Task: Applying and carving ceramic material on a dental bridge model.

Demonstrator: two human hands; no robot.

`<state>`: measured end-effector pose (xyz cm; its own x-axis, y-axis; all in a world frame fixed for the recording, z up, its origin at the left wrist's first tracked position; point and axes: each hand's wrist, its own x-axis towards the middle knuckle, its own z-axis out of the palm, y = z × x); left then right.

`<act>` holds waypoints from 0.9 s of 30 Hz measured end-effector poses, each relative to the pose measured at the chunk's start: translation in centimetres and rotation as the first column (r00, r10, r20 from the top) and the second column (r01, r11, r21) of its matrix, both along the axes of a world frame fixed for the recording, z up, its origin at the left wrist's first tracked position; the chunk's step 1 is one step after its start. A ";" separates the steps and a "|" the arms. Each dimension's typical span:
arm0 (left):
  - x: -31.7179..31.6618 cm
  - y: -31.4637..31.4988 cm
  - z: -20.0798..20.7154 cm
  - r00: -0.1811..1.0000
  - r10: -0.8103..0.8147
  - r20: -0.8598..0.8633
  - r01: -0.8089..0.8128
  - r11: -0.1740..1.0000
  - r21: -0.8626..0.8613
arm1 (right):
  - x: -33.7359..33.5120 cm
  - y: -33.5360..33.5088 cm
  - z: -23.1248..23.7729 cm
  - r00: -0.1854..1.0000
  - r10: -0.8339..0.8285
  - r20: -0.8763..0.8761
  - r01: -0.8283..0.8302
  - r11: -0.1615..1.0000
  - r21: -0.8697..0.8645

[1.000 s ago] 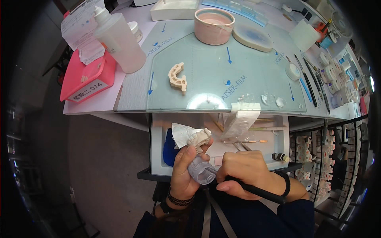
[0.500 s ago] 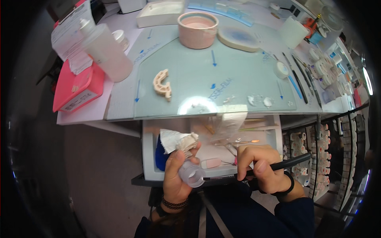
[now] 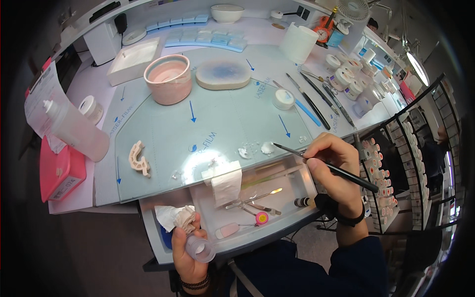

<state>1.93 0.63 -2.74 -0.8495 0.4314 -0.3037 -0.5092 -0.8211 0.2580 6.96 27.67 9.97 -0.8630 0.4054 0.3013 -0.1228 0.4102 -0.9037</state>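
Observation:
My left hand (image 3: 185, 257), at the drawer's near left, is closed round a small clear plastic jar (image 3: 202, 249) with its mouth up. The same hand pinches a crumpled white tissue (image 3: 170, 217). In my right hand (image 3: 336, 161) is a slim black-handled brush (image 3: 349, 175), held like a pen. Its dark pointed tip is at a small mound of white powder (image 3: 267, 147) near the worktop's front edge; whether it touches I cannot tell. Another white mound (image 3: 243, 153) lies just left of it. Further left sits a beige horseshoe-shaped dental model (image 3: 139, 159).
Below the worktop an open drawer (image 3: 292, 220) holds metal tools and a pink-yellow round item (image 3: 261, 218). A pink pot (image 3: 168, 86), an oval blue-stained slab (image 3: 222, 76) and a lidded jar (image 3: 283, 99) stand behind. At left are a squeeze bottle (image 3: 79, 126) and pink box (image 3: 62, 166).
My right hand has carried the brush from the jar's mouth up to the white powder on the worktop. My left hand still holds the jar and tissue. The whole view has shifted.

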 end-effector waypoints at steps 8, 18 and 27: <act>0.0 -0.4 -0.2 1.000 0.008 -0.007 -0.007 0.999 0.034 | -0.5 0.6 -0.5 0.992 0.047 0.114 -0.069 0.979 0.195; 0.0 -0.5 -0.1 0.999 0.038 -0.004 -0.038 0.999 0.029 | -0.7 0.4 -0.9 0.998 0.011 0.054 -0.017 0.995 0.097; 0.0 -0.4 -0.1 0.999 0.044 0.006 -0.044 0.998 0.033 | -0.8 0.3 -0.8 0.996 -0.041 0.078 0.050 0.993 -0.111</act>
<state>1.92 0.23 -2.83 -0.8662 0.4037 -0.2943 -0.4739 -0.8506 0.2279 6.17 27.99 9.16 -0.8615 0.4725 0.1861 -0.0358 0.3090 -0.9504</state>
